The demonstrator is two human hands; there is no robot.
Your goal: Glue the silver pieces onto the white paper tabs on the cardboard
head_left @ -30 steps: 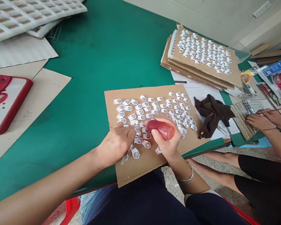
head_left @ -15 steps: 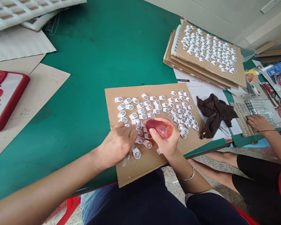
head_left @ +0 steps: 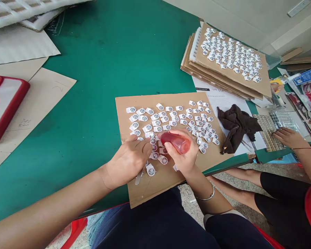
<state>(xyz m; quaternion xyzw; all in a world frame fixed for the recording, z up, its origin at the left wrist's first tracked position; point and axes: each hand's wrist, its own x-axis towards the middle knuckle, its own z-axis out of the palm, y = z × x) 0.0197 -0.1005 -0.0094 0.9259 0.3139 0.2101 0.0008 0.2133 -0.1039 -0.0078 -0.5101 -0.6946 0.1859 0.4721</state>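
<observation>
Right hand point(head_left: 184, 157) grips a small, light, squeezable red bottle point(head_left: 175, 142) round its body; left hand point(head_left: 128, 162) pinches tweezers point(head_left: 139, 176) beside it.

both hands point(head_left: 155, 155) close, fingers seemingly curled

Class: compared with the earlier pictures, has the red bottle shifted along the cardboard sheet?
No. The red bottle in the right hand sits by the same white pieces on the cardboard sheet.
</observation>
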